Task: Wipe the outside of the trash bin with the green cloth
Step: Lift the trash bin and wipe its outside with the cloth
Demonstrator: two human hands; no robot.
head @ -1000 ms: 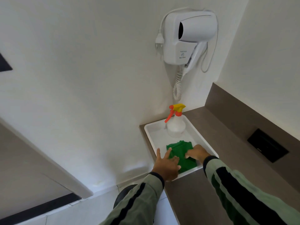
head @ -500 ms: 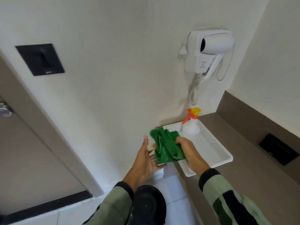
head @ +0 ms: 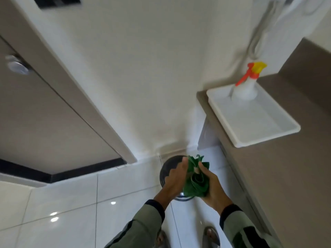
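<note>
The green cloth (head: pixel 196 181) is bunched up between both my hands, above the trash bin. My left hand (head: pixel 174 179) grips its left side and my right hand (head: pixel 211 185) grips its right side and bottom. The trash bin (head: pixel 165 167) is a round dark bin on the white tiled floor by the wall corner; my hands and the cloth hide most of it, and only its dark lid edge and a shiny rim at the base show.
A white tray (head: pixel 265 138) lies on the brown counter (head: pixel 286 176) at the right, with a spray bottle (head: pixel 246 86) standing at its far end. A door (head: pixel 44 113) is on the left. My feet show at the bottom.
Both hands took the green cloth from the tray and brought it down and left, over the trash bin. The view has tilted down toward the floor.
</note>
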